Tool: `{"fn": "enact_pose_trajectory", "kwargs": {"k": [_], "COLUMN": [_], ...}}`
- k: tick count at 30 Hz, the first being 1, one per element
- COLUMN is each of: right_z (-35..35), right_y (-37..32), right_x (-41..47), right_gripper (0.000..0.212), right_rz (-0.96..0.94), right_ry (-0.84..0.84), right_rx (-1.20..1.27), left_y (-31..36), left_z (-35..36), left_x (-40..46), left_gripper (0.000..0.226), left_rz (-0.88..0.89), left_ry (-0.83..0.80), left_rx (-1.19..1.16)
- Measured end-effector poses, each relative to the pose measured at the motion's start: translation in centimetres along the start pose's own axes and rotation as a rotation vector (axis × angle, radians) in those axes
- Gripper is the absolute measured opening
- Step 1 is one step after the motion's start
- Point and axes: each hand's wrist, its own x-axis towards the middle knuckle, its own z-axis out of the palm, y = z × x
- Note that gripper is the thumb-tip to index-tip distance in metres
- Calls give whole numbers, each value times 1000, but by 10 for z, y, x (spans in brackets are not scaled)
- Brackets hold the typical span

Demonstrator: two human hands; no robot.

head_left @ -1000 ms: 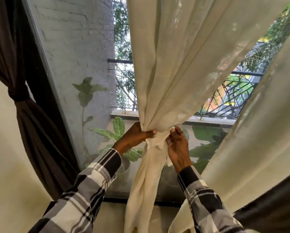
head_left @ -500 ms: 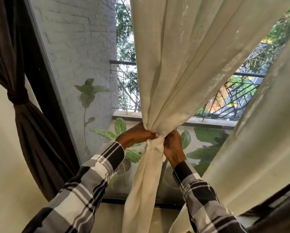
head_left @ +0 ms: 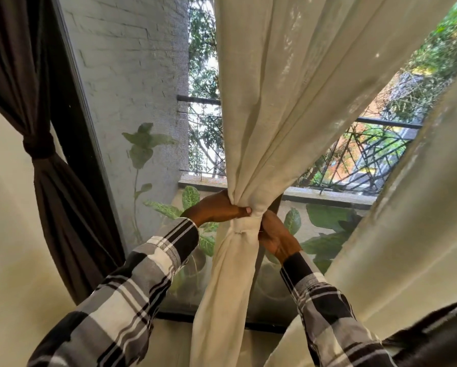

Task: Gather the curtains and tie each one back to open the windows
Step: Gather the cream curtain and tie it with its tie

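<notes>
- right hand (head_left: 276, 238) moved in from just off the cream curtain (head_left: 261, 128); a second ago its fingers were spread beside the knot, now it's pressed against the tie band (head_left: 244, 226), fingers hidden behind the cloth
- left hand (head_left: 216, 209) shifted a bit higher, thumb now lying across the gather just above the band
- band looks tighter, fabric bunched narrower at the waist
- loose fold under the knot gone

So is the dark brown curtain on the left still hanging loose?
No: the dark brown curtain is already cinched by a tie at its middle, while both hands grip the gathered cream curtain.
</notes>
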Motion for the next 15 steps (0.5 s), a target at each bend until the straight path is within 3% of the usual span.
{"fn": "enact_pose_trajectory", "kwargs": {"k": [8, 12, 15], "right_z": [-12, -14, -15], "right_y": [-5, -5, -4], "right_x": [-15, -18, -20], "right_gripper": [29, 29, 29], "right_rz": [-40, -64, -80], "right_ry": [-15, -25, -29], "right_rx": [-145, -153, -142], "left_y": [7, 4, 5], "left_z": [2, 5, 8], "left_x": [-8, -7, -10], "left_gripper": [76, 76, 73], "left_rz": [-51, -47, -26], "left_ry": [27, -79, 18], "left_rx": [257, 206, 226]}}
